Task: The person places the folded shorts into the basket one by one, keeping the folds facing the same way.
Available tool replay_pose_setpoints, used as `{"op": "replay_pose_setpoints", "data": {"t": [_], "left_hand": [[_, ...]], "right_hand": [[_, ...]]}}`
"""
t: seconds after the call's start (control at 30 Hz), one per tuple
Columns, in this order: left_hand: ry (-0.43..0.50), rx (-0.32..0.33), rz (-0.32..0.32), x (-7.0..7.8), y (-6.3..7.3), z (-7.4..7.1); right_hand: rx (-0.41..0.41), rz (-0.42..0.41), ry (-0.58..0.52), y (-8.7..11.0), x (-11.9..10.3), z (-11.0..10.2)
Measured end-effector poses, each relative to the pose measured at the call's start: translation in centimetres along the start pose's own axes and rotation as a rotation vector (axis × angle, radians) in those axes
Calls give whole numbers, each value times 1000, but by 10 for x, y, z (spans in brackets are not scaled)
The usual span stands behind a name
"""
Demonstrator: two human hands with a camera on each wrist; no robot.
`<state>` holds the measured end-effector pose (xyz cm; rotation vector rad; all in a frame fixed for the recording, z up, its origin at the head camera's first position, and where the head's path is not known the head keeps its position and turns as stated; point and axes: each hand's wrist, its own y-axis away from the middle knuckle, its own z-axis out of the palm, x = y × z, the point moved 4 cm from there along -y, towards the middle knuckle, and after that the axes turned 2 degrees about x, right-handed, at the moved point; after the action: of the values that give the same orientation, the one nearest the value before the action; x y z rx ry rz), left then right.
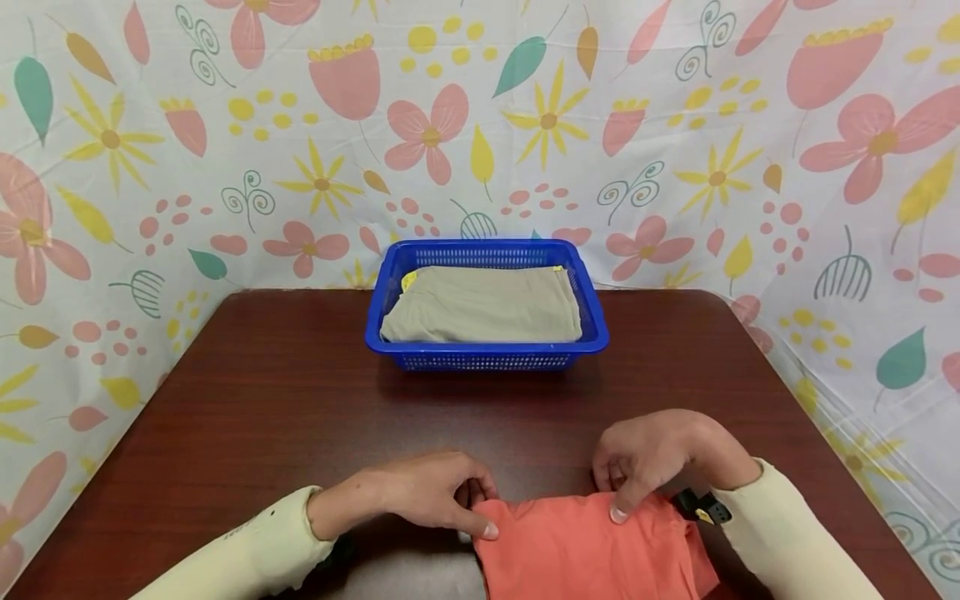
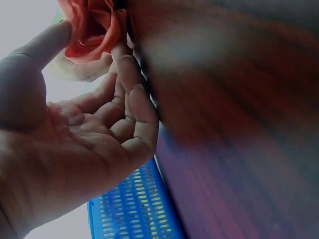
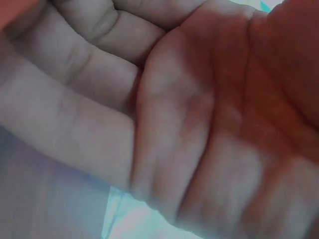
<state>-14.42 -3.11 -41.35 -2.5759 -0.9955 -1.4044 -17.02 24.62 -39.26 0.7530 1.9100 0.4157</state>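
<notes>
A folded orange cloth [image 1: 577,546], possibly a garment, lies at the table's near edge, its lower part cut off by the frame. My left hand [image 1: 431,492] pinches its far left corner, thumb on top and fingers beneath. In the left wrist view the cloth's folded layers [image 2: 94,30] bunch between thumb and fingertips. Farther right, my right hand [image 1: 652,454] pinches the far edge with the thumb over the fabric. The right wrist view is filled by the palm and curled fingers [image 3: 75,64], with only a bit of orange at the top left corner.
A blue perforated basket [image 1: 487,348] stands at the table's far edge, with a folded beige cloth [image 1: 487,304] inside. The dark brown table [image 1: 300,400] lies between it and my hands. A floral curtain [image 1: 525,150] hangs behind and along both sides.
</notes>
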Motion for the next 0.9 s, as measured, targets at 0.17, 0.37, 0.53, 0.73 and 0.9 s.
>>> {"op": "replay_pose_setpoints", "data": {"t": [0.17, 0.37, 0.53, 0.73, 0.9], "left_hand": [[-20, -8, 8, 0, 0, 1], [-45, -23, 10, 0, 0, 3], [-103, -41, 53, 2, 0, 4], [-172, -47, 104, 5, 1, 6], [-68, -43, 121, 4, 0, 4]], "right_hand": [[-33, -75, 23, -8, -4, 5], [-19, -70, 53, -13, -7, 8], [-29, -68, 95, -16, -9, 10], [-29, -68, 127, -18, -14, 12], [-8, -38, 130, -17, -18, 13]]}}
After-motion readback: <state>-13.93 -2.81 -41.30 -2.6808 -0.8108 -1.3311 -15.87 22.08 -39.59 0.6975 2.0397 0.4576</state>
